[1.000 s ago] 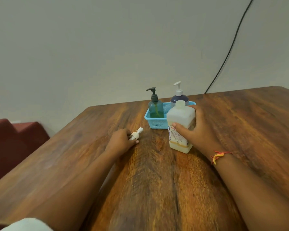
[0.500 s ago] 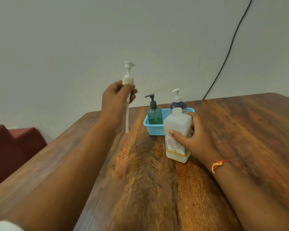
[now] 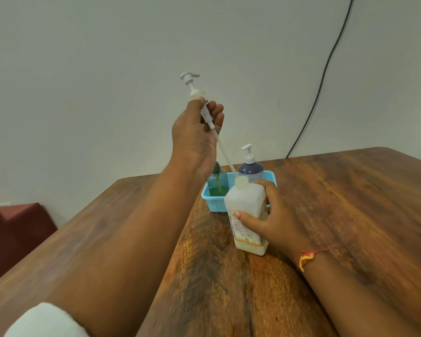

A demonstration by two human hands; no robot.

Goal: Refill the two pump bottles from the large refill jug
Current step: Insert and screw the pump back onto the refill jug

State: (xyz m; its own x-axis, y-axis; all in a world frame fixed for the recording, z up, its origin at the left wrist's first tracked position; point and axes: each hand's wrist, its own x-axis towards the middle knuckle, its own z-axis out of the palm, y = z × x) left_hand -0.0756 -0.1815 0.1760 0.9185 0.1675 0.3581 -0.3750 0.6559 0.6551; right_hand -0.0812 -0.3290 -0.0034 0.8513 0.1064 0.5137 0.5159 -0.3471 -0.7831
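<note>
clamping the white plastic long-tubed pump [image 3: 197,94] aslant, the left grip [image 3: 195,139] may snag and tip the translucent square refill jug [image 3: 246,203] clamped in the right grip [image 3: 276,222].

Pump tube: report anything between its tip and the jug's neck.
Nothing visible. The left hand holds the pump tilted, tube tip at the open neck of the jug, which the right hand grips.

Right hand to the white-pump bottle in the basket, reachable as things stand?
Probably, once freed. The white-pump bottle stands in the blue basket just behind the right hand, nothing between, but that hand grips the refill jug.
</note>
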